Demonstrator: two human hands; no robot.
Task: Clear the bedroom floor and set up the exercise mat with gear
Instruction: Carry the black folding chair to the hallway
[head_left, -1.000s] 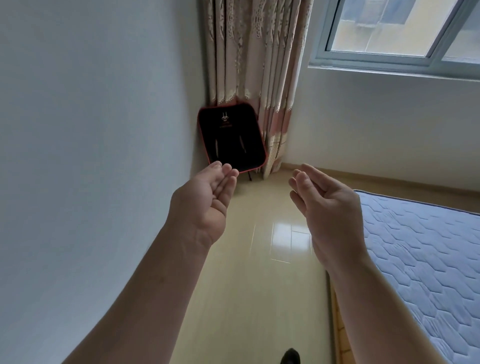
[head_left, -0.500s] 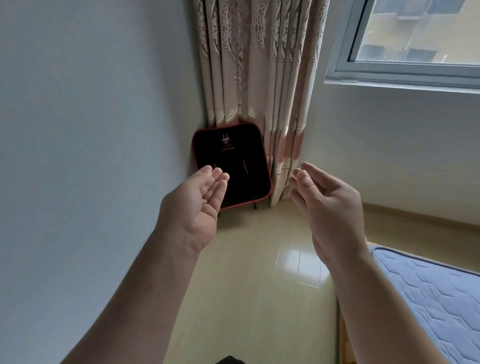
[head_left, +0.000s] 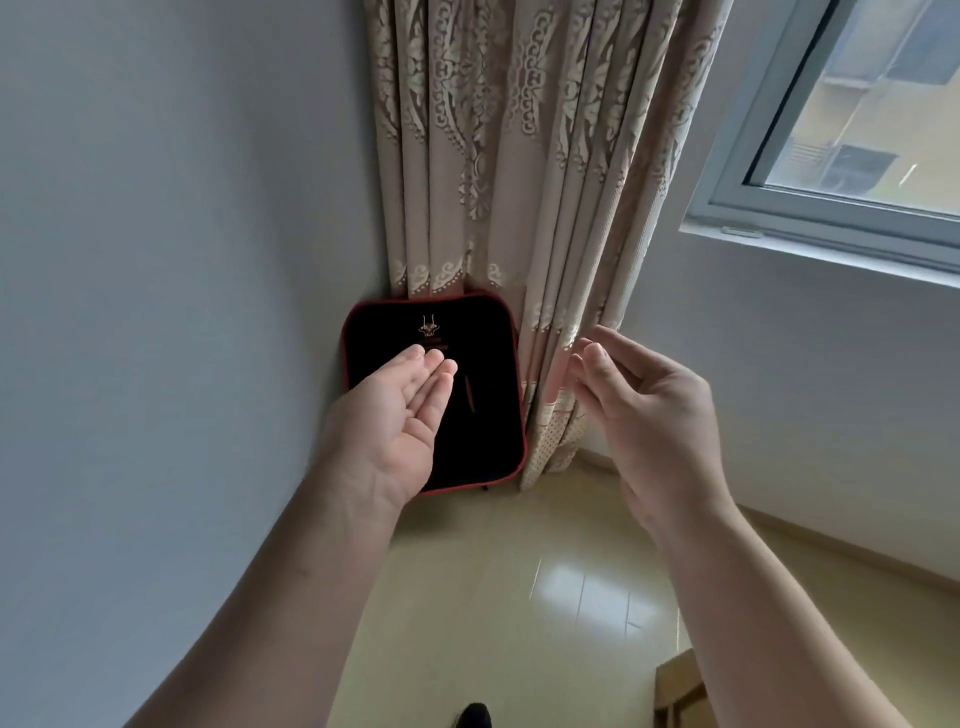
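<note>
Black red-edged mat (head_left: 483, 426) looks light and padded; grip its side edges. Left hand (head_left: 395, 415) and right hand (head_left: 649, 415) hover loose-fingered, empty.

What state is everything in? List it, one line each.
Left hand: open, palm up, empty, in front of the pad.
Right hand: open, fingers loosely curled, empty, beside the curtain.
Black red-edged pad: upright in the corner.
Curtain: gathered, hanging in the corner.
</note>
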